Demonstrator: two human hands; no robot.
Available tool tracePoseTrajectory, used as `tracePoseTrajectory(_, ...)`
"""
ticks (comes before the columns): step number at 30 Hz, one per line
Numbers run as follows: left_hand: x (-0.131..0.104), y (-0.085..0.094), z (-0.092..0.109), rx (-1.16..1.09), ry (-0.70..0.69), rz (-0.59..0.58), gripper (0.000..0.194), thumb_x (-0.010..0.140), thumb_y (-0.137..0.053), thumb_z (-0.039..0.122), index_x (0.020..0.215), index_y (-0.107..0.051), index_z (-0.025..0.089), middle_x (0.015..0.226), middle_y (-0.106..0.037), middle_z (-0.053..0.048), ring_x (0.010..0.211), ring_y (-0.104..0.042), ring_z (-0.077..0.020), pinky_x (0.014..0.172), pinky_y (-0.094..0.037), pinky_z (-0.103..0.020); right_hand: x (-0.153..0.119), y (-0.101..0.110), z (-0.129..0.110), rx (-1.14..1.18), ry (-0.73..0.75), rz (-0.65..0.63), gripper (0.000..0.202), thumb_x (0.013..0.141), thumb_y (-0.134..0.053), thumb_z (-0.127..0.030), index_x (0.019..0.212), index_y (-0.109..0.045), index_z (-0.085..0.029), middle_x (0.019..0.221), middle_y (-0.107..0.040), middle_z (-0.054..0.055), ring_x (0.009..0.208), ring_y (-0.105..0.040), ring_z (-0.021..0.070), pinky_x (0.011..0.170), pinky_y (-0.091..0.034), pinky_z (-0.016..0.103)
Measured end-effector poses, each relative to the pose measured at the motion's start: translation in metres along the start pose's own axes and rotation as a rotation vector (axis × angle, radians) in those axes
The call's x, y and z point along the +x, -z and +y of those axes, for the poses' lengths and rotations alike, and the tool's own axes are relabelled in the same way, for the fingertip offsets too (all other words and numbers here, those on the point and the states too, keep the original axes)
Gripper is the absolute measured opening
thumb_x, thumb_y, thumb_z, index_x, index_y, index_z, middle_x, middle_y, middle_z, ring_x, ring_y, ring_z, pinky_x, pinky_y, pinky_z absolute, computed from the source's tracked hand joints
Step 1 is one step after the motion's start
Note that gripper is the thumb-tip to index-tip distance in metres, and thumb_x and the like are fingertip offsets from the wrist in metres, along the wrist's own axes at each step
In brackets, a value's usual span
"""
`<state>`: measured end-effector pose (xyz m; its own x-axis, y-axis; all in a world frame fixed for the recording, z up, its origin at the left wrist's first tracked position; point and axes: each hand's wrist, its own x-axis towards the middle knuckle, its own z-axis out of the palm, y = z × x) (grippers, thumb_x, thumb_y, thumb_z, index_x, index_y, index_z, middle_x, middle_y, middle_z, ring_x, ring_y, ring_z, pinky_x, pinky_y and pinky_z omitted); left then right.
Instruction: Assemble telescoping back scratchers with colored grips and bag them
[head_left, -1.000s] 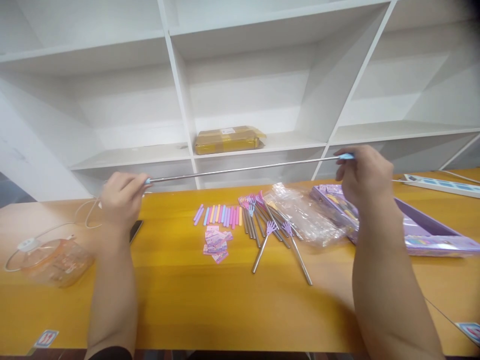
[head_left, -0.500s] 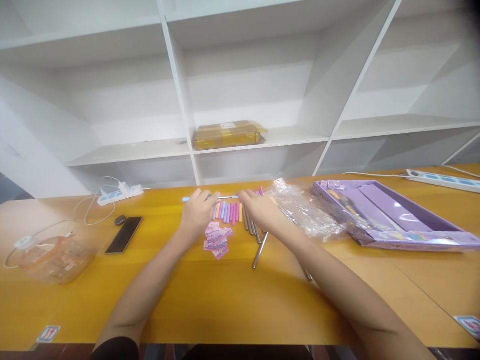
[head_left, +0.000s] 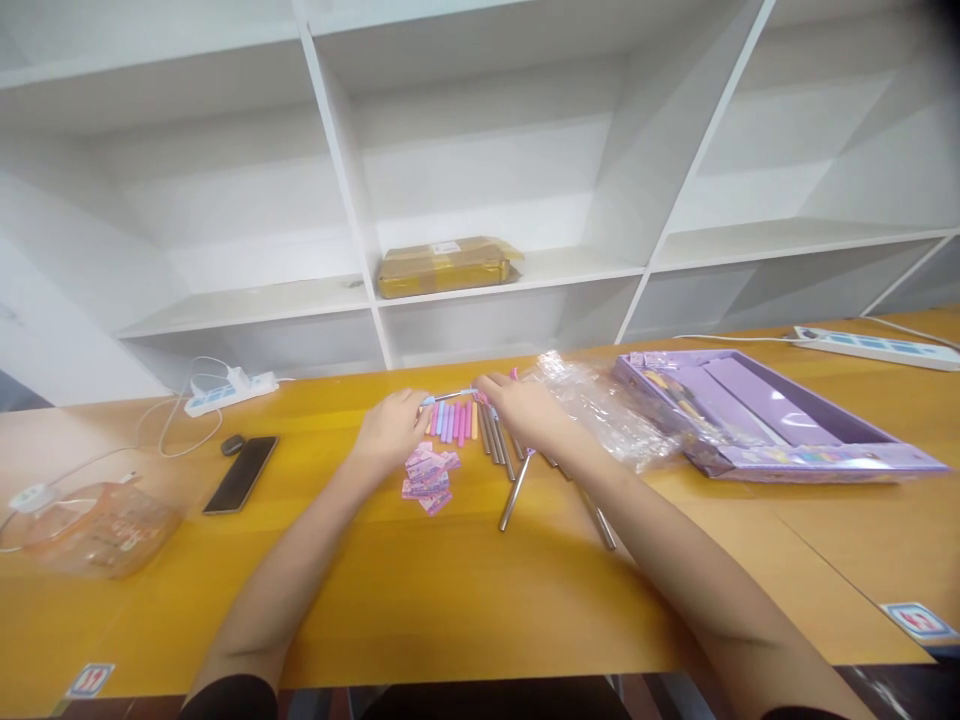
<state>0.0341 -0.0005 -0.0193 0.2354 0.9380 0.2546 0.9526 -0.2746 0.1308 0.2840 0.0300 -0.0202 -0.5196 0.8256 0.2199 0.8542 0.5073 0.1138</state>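
A slim metal tube with light-blue ends (head_left: pixel 452 394) lies crosswise between my two hands, above the table. My left hand (head_left: pixel 390 428) is closed round its left end, fingers bent and partly hidden. The fingertips of my right hand (head_left: pixel 519 408) are pinched at its right end. Just below it is a neat row of short pink, orange and blue sticks (head_left: pixel 452 424). Small pink printed cards (head_left: pixel 429 480) are heaped nearer to me. Several metal tubes (head_left: pixel 516 492) lie under and beside my right hand, some with pink ends.
Crumpled clear plastic wrap (head_left: pixel 615 415) lies right of my hands, against an open purple box (head_left: pixel 825 460). At left are a phone (head_left: pixel 241 475), a small black object (head_left: pixel 233 445), a power strip (head_left: pixel 230 394) and an orange translucent bag (head_left: pixel 105 530). White shelves hold a taped parcel (head_left: pixel 446 268).
The left hand's fingers now cover the blue left end that stuck out before. The tube sits slightly tilted between the hands. The view has shifted a little.
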Motion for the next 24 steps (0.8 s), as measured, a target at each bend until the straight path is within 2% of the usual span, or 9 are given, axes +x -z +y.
tracePoseTrajectory(4,-0.002,0.001,0.002,0.035,-0.071,-0.144,0.037,0.112,-0.033,0.037,0.121,-0.065,0.023,0.113,-0.075,-0.01,0.101,-0.071,-0.0273,0.086,-0.051,-0.036,0.0,0.002,0.003,0.022,-0.028,-0.017,0.039,0.099,-0.044,-0.003,0.13,-0.058,-0.02,0.117,-0.072,0.01,0.084,-0.07,0.0219,0.062,-0.028,0.031)
tracePoseTrajectory(7,-0.003,-0.003,-0.001,0.058,-0.153,-0.274,0.036,0.111,-0.034,0.038,0.121,-0.064,0.022,0.107,-0.075,-0.011,0.095,-0.072,-0.0279,0.093,-0.051,-0.039,0.001,0.0,0.003,0.068,-0.025,-0.005,0.037,0.103,-0.042,-0.006,0.133,-0.059,-0.019,0.116,-0.073,0.012,0.088,-0.072,0.0235,0.067,-0.036,0.03)
tracePoseTrajectory(10,0.0,-0.012,-0.006,0.059,-0.191,-0.325,0.032,0.109,-0.04,0.04,0.111,-0.066,0.021,0.097,-0.074,-0.01,0.091,-0.071,-0.0276,0.099,-0.051,-0.042,0.005,-0.004,0.009,0.101,-0.02,0.019,0.029,0.109,-0.044,-0.019,0.132,-0.062,-0.02,0.118,-0.075,0.012,0.093,-0.073,0.0246,0.072,-0.042,0.03)
tracePoseTrajectory(12,0.003,-0.017,-0.009,0.061,-0.204,-0.343,0.032,0.109,-0.042,0.04,0.108,-0.067,0.021,0.097,-0.074,-0.011,0.093,-0.071,-0.0281,0.103,-0.051,-0.043,0.008,-0.006,0.023,0.136,-0.02,0.056,0.028,0.111,-0.047,-0.029,0.132,-0.064,-0.021,0.124,-0.075,0.011,0.099,-0.073,0.0241,0.077,-0.046,0.03)
tracePoseTrajectory(14,0.005,-0.02,-0.012,0.062,-0.205,-0.35,0.031,0.108,-0.043,0.04,0.11,-0.067,0.02,0.099,-0.074,-0.012,0.095,-0.071,-0.0287,0.103,-0.051,-0.043,0.01,-0.009,0.049,0.2,-0.048,0.124,0.029,0.11,-0.051,-0.033,0.133,-0.065,-0.023,0.127,-0.075,0.01,0.102,-0.073,0.023,0.082,-0.048,0.03)
tracePoseTrajectory(17,0.006,-0.021,-0.015,0.06,-0.191,-0.356,0.03,0.107,-0.047,0.041,0.115,-0.066,0.019,0.098,-0.074,-0.012,0.093,-0.072,-0.0288,0.098,-0.053,-0.041,0.005,-0.015,0.106,0.24,-0.22,0.209,0.03,0.107,-0.056,-0.033,0.132,-0.069,-0.023,0.126,-0.075,0.01,0.106,-0.071,0.024,0.088,-0.049,0.031)
tracePoseTrajectory(20,0.006,-0.019,-0.017,0.049,-0.167,-0.362,0.029,0.107,-0.05,0.041,0.116,-0.065,0.019,0.097,-0.074,-0.013,0.095,-0.073,-0.0298,0.093,-0.055,-0.04,-0.009,-0.026,0.167,0.183,-0.533,0.089,0.035,0.105,-0.059,-0.035,0.136,-0.069,-0.021,0.137,-0.07,0.015,0.114,-0.069,0.0261,0.097,-0.049,0.035)
tracePoseTrajectory(21,0.006,-0.019,-0.017,0.044,-0.16,-0.364,0.029,0.107,-0.05,0.042,0.114,-0.065,0.019,0.097,-0.074,-0.014,0.095,-0.073,-0.0303,0.092,-0.055,-0.04,-0.015,-0.03,0.184,0.18,-0.601,0.043,0.036,0.102,-0.063,-0.032,0.133,-0.071,-0.017,0.135,-0.07,0.02,0.112,-0.07,0.028,0.095,-0.05,0.037)
tracePoseTrajectory(24,0.006,-0.019,-0.018,0.034,-0.146,-0.37,0.028,0.107,-0.05,0.042,0.11,-0.066,0.019,0.097,-0.074,-0.014,0.092,-0.074,-0.0305,0.089,-0.056,-0.04,-0.032,-0.043,0.217,0.202,-0.719,-0.069,0.024,0.084,-0.081,-0.025,0.103,-0.08,-0.01,0.104,-0.077,0.022,0.092,-0.073,0.0303,0.082,-0.053,0.038)
